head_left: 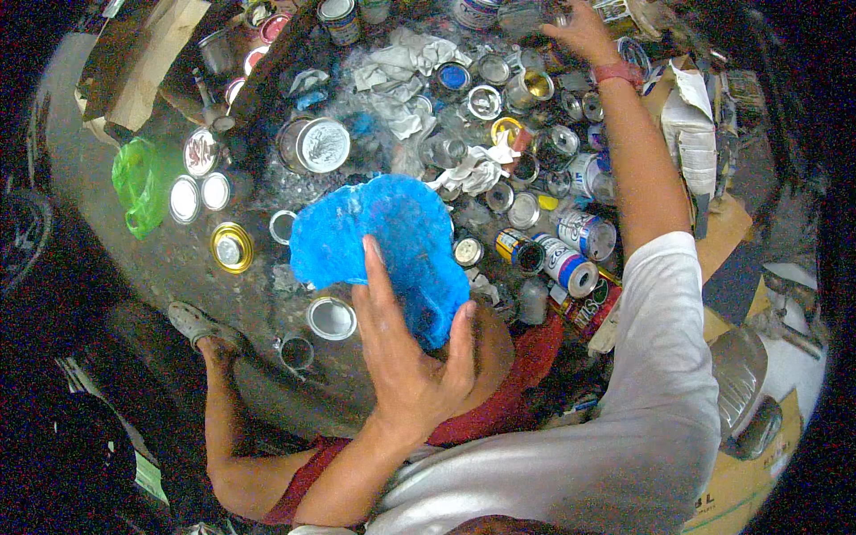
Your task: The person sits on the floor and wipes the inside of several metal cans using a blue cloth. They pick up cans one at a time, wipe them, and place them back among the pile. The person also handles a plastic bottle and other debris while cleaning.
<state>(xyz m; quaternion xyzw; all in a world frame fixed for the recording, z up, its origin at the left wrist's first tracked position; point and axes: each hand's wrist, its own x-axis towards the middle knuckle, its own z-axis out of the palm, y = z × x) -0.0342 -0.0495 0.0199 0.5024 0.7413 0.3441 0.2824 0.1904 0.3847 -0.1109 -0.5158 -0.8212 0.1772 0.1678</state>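
Note:
In front of me my left hand (406,357) holds a floppy, bright blue, cloth-like piece (392,209), its index finger lying over the near part and its thumb at the right edge. Some of its fingers are hidden. My right arm stretches to the far right, a red band (619,71) on the wrist. There my right hand (581,34) has its thumb extended beside a clear container (528,16) at the picture's edge; whether it touches the container is unclear. Below that hand stand several open paint cans, among them one with a golden inside (537,85) and one with blue paint (453,77).
A can with a white-smeared top (323,145) stands beyond the blue piece. Round lids (185,199) and a green plastic bag (138,183) lie at left. Crumpled white rags (410,62) are at the far middle. Printed cans (566,265) lie tipped at right, near cardboard (724,234).

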